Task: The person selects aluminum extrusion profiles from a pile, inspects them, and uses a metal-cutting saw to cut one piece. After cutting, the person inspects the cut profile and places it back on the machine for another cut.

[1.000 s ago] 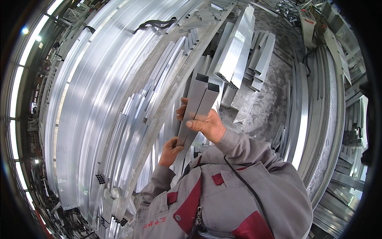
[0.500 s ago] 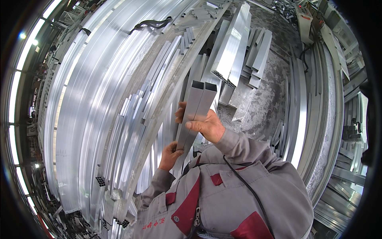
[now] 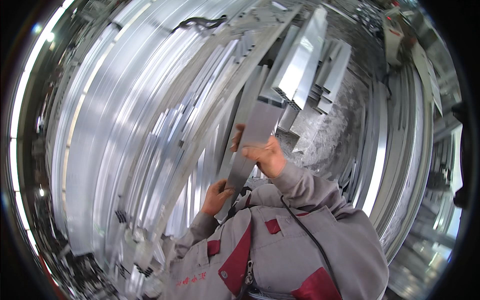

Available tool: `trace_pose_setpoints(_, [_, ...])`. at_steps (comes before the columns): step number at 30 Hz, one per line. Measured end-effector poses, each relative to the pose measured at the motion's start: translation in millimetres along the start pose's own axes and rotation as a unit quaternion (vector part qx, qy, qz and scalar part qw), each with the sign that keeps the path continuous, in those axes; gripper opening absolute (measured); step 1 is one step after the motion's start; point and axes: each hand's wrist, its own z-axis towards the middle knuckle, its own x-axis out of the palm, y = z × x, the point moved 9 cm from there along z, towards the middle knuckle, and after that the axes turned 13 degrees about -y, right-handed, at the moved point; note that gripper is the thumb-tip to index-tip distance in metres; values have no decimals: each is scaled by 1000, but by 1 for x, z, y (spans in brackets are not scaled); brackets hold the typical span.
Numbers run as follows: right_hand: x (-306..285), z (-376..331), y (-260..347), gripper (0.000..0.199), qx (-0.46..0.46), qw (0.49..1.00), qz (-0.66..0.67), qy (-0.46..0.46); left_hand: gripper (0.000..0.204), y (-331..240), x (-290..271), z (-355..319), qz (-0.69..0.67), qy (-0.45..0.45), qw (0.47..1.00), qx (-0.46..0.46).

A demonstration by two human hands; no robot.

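A pair of grey rectangular metal tubes (image 3: pixel 261 125) is held tilted in front of my chest, a broad flat face toward me and the dark end at the top. Around its middle is my right hand (image 3: pixel 269 156), the thumb across the front face and fingertips showing past the left edge. Lower down, my left hand (image 3: pixel 216 197) grips the left side near the bottom end, which is partly hidden against my jacket. Just beyond the top end lies a bundle of shiny aluminium tubes (image 3: pixel 300 65) with several square openings facing me.
Long aluminium profiles (image 3: pixel 105 125) lie stacked on my left, with a black strap (image 3: pixel 200 21) across them. Shorter grey offcuts (image 3: pixel 334 70) rest right of the bundle, above a stained grey floor (image 3: pixel 330 135). More long profiles (image 3: pixel 395 145) line the right side.
The tubes have turned in my hands: the seam between them was facing me, and now one broad face does. Their top end has shifted slightly right. Both hands keep their grip.
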Motion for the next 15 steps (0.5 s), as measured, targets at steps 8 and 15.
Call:
trace_pose_setpoints(8, [-68, 16, -9, 62, -15, 980, 78, -184, 66, -58, 11, -25, 275, -156, 923, 220])
trace_pose_setpoints(15, [-106, 13, -13, 65, 7, 971, 60, -230, 63, -20, 13, -20, 263, -137, 940, 167])
